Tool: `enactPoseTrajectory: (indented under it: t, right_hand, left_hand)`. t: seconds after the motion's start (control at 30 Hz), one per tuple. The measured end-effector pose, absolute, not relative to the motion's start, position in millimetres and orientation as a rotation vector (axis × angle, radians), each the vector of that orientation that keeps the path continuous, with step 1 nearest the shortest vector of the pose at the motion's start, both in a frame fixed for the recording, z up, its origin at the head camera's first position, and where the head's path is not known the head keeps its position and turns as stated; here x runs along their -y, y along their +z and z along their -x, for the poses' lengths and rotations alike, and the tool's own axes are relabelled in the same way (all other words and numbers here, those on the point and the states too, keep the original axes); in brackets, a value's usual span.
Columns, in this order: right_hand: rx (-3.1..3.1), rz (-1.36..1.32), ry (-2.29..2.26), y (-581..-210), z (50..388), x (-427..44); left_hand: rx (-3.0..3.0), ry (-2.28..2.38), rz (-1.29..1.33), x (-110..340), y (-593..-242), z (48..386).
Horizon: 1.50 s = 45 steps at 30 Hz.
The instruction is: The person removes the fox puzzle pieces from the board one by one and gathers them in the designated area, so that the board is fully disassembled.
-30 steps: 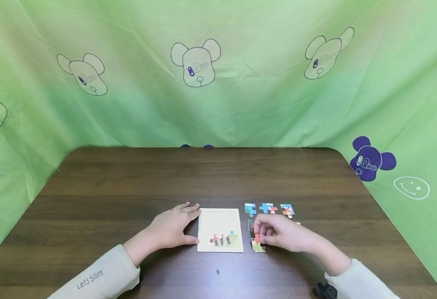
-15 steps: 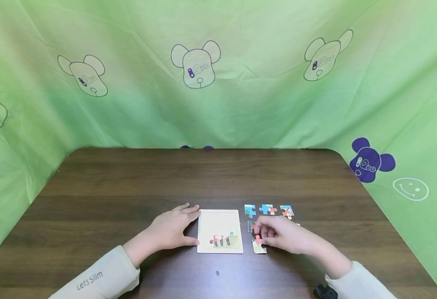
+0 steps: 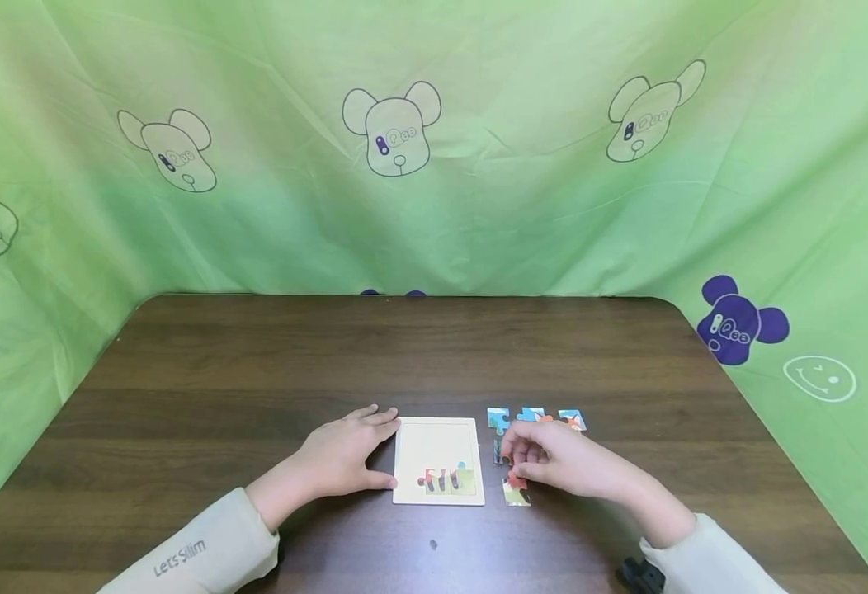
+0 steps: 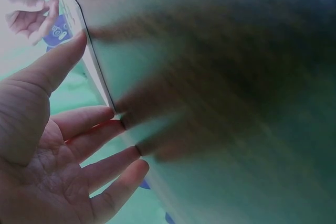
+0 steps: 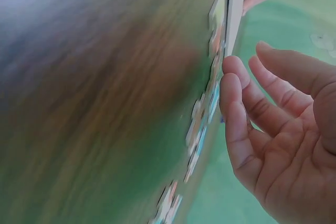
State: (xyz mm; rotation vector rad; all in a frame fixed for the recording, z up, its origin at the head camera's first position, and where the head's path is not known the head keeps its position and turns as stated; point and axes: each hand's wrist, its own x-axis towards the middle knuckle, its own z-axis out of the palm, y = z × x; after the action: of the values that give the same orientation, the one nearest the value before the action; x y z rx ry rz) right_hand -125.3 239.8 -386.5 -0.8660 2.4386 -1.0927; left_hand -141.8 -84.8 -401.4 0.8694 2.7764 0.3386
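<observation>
In the head view my left hand [image 3: 345,452] lies at the left side of a pale square puzzle board [image 3: 434,445]. The left wrist view shows thumb and straight fingers touching the board's edge. Joined jigsaw pieces [image 3: 450,482] lie in the board's lower right part. To its right, my right hand [image 3: 563,459] is over loose jigsaw pieces, fingers loosely bent and thumb apart, nothing held. A green and red jigsaw piece [image 3: 516,493] lies just below its thumb. Another piece [image 3: 497,450] is partly hidden by the fingers; whether the fingertips touch one I cannot tell.
Behind the right hand, a row of blue and orange pieces includes a corner-like blue piece [image 3: 498,418], a middle piece [image 3: 530,414] and a right one [image 3: 573,419]. They lie on the dark wooden table [image 3: 293,346]. A green printed cloth [image 3: 271,206] hangs behind it.
My right hand has drawn slightly up and away from the green and red piece, which has slid slightly to the right. My left hand has stayed at the board.
</observation>
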Motion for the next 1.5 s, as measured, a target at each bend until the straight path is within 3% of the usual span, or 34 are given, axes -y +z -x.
enactPoseTrajectory:
  t: [0.73,1.5]
  right_hand:
    - [-2.465,1.06,-0.855,-392,140,-171]
    - [-2.481,1.069,-0.734,-394,139,-160]
  left_hand:
    - [-2.768,0.348,-0.869,83,-401,139]
    - [-2.773,0.334,-0.869,85,-401,142]
